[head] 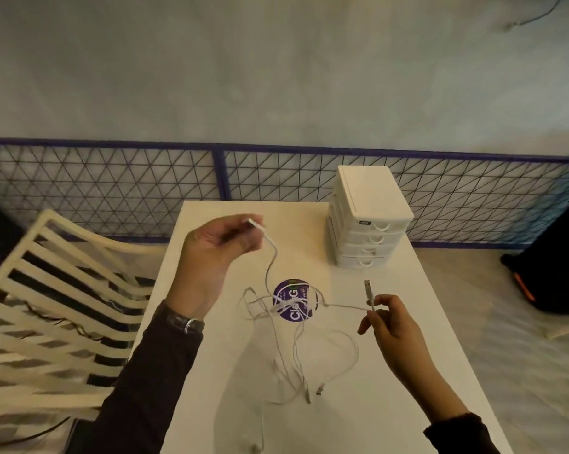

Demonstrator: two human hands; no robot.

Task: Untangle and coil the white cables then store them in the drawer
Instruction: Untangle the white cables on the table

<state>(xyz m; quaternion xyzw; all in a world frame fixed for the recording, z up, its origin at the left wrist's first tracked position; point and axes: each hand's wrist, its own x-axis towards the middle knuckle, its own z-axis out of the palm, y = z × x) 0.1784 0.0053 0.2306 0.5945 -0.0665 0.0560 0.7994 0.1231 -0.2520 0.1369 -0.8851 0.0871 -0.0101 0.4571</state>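
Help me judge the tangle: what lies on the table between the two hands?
In the head view, the knot of white cables lies between the left hand and right hand, over a round purple sticker.

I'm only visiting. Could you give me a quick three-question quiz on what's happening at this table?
1. True or false: every drawer of the white drawer unit is shut.
2. The right hand pinches: A) a cable just below its USB plug, B) a pen, C) a spoon.
3. Fill in: the tangled white cables lie across a round ___ sticker.
Key: 1 true; 2 A; 3 purple.
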